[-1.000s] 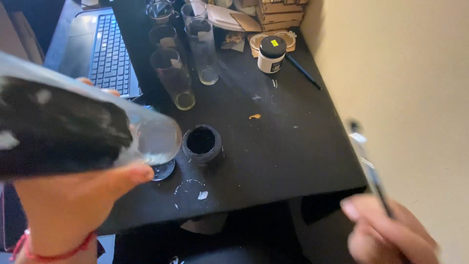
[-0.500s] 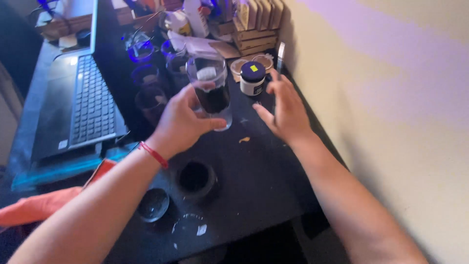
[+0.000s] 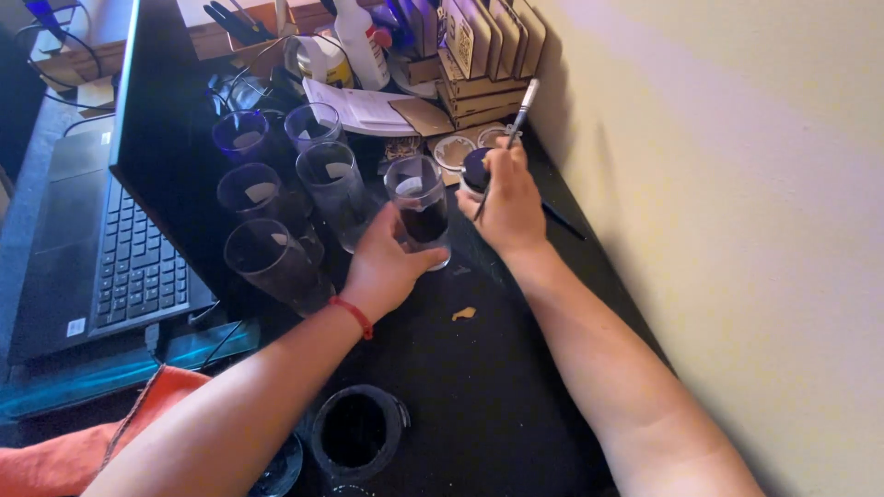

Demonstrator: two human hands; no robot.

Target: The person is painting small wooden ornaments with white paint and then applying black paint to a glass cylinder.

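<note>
My left hand [image 3: 385,262] grips a tall clear glass [image 3: 420,210] painted black on its lower half; the glass stands on the black table [image 3: 497,368]. My right hand [image 3: 508,201] holds a thin paintbrush [image 3: 516,124] with its handle pointing up and away. The same hand rests on a small dark jar [image 3: 475,168] just right of the glass. A red band circles my left wrist.
Several more tall glasses [image 3: 276,262] stand in rows left of the held one. An open laptop [image 3: 101,248] sits at the left. A black paint pot [image 3: 354,431] stands near the front edge. Wooden organisers [image 3: 488,51], bottles and papers crowd the back. A beige wall runs along the right.
The glass was held up close a second ago, then lowered; it now stands on the table. My right hand has moved with the brush onto the small jar.
</note>
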